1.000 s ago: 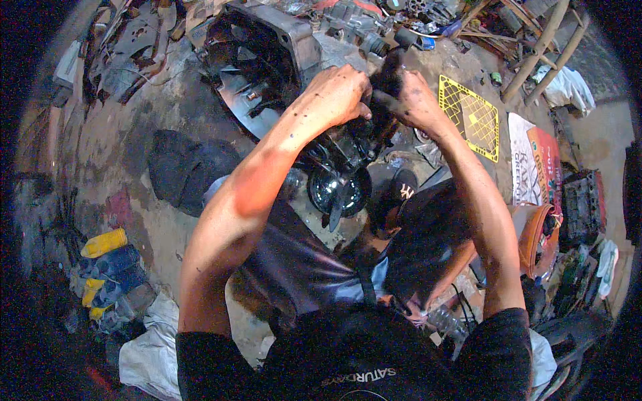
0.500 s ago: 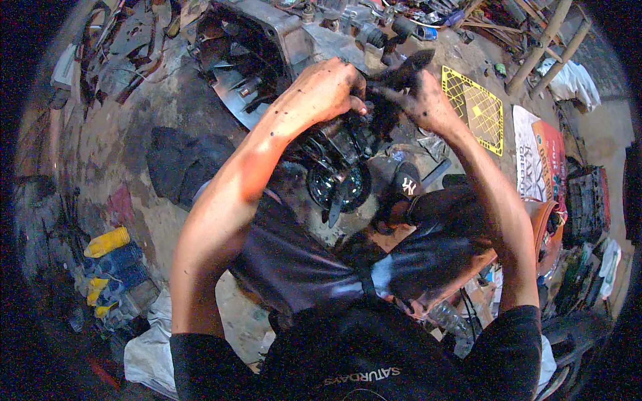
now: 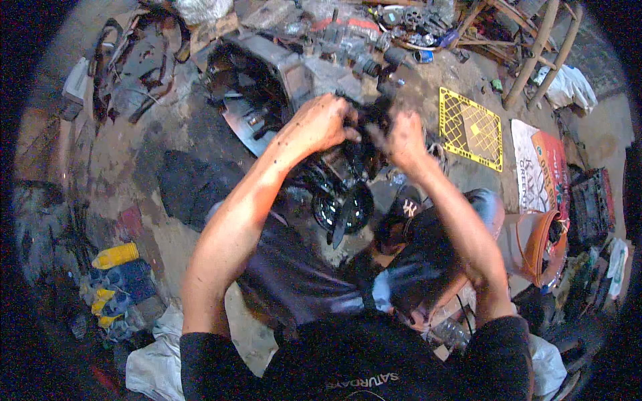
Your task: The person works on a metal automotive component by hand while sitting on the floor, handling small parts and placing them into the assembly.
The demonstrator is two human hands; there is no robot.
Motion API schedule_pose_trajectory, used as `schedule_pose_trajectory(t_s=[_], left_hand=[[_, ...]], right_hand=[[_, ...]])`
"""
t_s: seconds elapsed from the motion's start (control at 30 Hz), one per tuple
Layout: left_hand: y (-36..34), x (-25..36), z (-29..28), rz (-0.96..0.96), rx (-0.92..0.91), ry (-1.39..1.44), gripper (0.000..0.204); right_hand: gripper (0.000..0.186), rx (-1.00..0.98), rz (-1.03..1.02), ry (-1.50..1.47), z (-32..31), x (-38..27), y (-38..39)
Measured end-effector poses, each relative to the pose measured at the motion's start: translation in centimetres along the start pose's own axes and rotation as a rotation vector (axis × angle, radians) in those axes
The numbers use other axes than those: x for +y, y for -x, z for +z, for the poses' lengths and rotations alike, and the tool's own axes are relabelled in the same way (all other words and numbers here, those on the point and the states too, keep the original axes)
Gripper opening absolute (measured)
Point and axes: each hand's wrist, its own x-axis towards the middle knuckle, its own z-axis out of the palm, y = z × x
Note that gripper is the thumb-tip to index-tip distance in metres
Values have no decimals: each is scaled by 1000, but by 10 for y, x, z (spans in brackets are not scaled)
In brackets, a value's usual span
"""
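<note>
A large grey metal gear housing point(image 3: 294, 80) lies in front of me, its wide open bell side facing left. My left hand point(image 3: 328, 120) is at its near right end, fingers curled down against dark, greasy parts; what they grip is hidden. Close beside it my right hand point(image 3: 406, 140) is closed and smeared by motion. A black, cloth-like thing point(image 3: 382, 110) shows at its fingers, between the two hands. Below the hands, a shiny black pan point(image 3: 344, 207) with dark liquid sits on the floor, and a flat dark blade-like piece point(image 3: 339, 227) lies over its near edge.
To the right are a yellow grid panel point(image 3: 470, 130), a printed sack point(image 3: 538, 167) and an orange-brown bucket point(image 3: 535, 247). Wooden poles point(image 3: 535, 57) stand at the far right. Loose metal parts point(image 3: 414, 23) crowd the back. Yellow-capped bottles point(image 3: 115, 256) lie at the left.
My right hand has come down and inward toward my left hand, bringing the black cloth-like thing lower. My left hand stays at the housing's end. The whole view has shifted slightly.
</note>
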Motion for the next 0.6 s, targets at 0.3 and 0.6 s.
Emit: schedule_pose_trajectory(t_s=[0.3, 0.6], left_hand=[[3, 2, -5, -97, -72, 43, 29], [9, 24, 0, -126, 15, 5, 28]], right_hand=[[28, 445, 73, -481, 6, -41, 55], [18, 416, 274, -752, -4, -27, 72]])
